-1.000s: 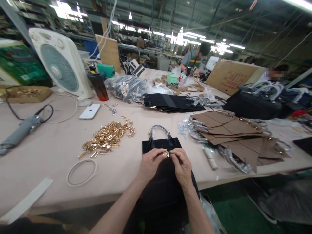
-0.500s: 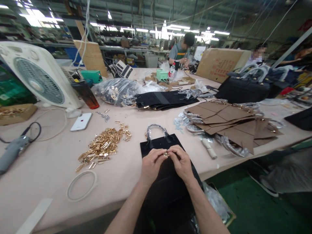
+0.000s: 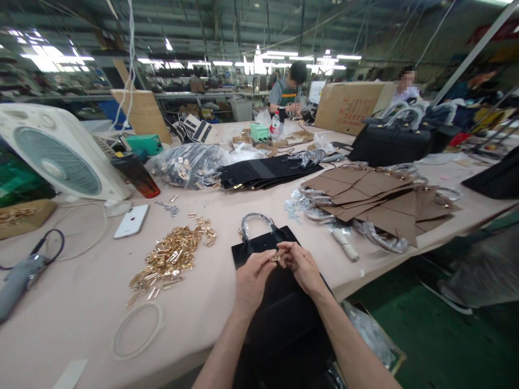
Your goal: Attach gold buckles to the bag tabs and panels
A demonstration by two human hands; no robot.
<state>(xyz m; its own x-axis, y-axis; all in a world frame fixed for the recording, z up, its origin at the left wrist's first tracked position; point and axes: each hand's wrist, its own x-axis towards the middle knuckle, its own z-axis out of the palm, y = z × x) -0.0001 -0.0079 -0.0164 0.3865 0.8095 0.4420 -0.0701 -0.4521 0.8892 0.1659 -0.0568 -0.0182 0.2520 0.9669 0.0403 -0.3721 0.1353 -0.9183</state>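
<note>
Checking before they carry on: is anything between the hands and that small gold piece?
Nothing visible. The small gold metal fitting sits right between the left hand and right hand, above the black bag.

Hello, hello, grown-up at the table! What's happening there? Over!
Left hand and right hand holding a gold fitting. Black bag lying flat beneath. Nothing in the way.

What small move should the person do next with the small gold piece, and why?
I would suggest lowering the small gold piece onto the black bag to fit it there. It sits between the left hand and the right hand, just above the bag, and the bag's handle is already on.
</note>
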